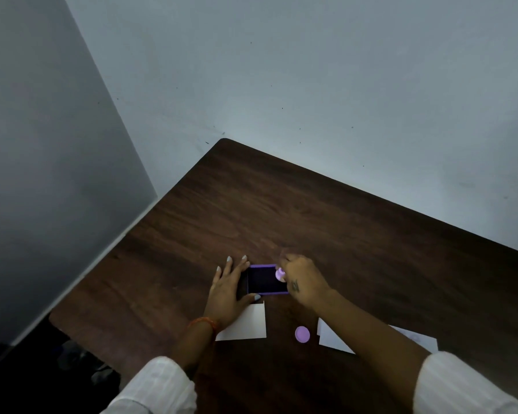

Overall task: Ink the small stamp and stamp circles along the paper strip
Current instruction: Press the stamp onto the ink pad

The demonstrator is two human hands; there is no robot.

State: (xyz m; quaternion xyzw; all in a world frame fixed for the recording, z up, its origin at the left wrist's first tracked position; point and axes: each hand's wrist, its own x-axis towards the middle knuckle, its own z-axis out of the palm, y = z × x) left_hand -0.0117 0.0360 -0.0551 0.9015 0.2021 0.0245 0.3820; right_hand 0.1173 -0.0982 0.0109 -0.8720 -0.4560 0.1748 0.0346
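Note:
A purple ink pad point(263, 279) lies open on the dark wooden table point(356, 234), its dark pad facing up. My left hand point(229, 289) rests on the pad's left edge, fingers spread, steadying it. My right hand point(304, 277) pinches a small lilac stamp point(280, 274) over the right end of the pad. Whether the stamp touches the ink I cannot tell. A white paper point(248, 324) lies just in front of the pad, partly under my left wrist. Another white paper strip point(332, 339) lies to the right, mostly hidden by my right forearm.
A second round lilac stamp point(302, 334) stands on the table between the two papers. The table's left edge point(138, 234) runs diagonally close to a grey wall. The far half of the table is bare wood.

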